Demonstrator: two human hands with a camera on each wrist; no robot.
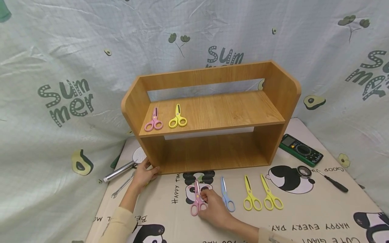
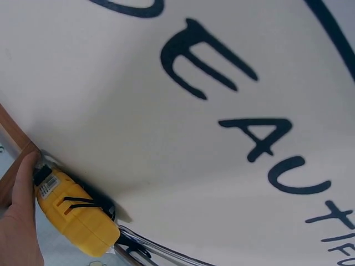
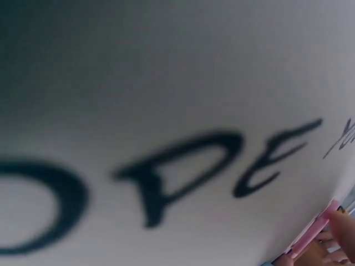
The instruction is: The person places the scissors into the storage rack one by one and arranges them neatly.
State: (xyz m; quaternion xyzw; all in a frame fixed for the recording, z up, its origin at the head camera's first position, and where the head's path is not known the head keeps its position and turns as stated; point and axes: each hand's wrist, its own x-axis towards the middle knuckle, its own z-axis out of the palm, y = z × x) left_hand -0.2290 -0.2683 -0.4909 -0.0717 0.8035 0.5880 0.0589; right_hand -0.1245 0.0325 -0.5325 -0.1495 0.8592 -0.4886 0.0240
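Your right hand (image 1: pixel 216 210) sits lowest on the mat (image 1: pixel 319 216), fingers curled round the handle end of the pink scissors (image 1: pixel 197 199), pinching the loops. Those scissors lie flat with the long axis running away from you, blade tip toward the wooden shelf (image 1: pixel 212 118), handles toward your wrist. So the thing is right under your right hand; left hand is well apart from it.

Your left hand (image 1: pixel 145 175) rests against the shelf's lower left corner, fingers loosely spread on the wood, gripping nothing that I can see. Left wrist view shows a yellow tool (image 2: pixel 75 213) just beside that thumb.

Right of the pink pair, same orientation in a row: blue scissors (image 1: pixel 226 195), then two yellow scissors (image 1: pixel 262 195). Upper shelf board already holds a second pink pair (image 1: pixel 154 120) and a yellow pair (image 1: pixel 178 117) at its left end, blades pointing to the back.
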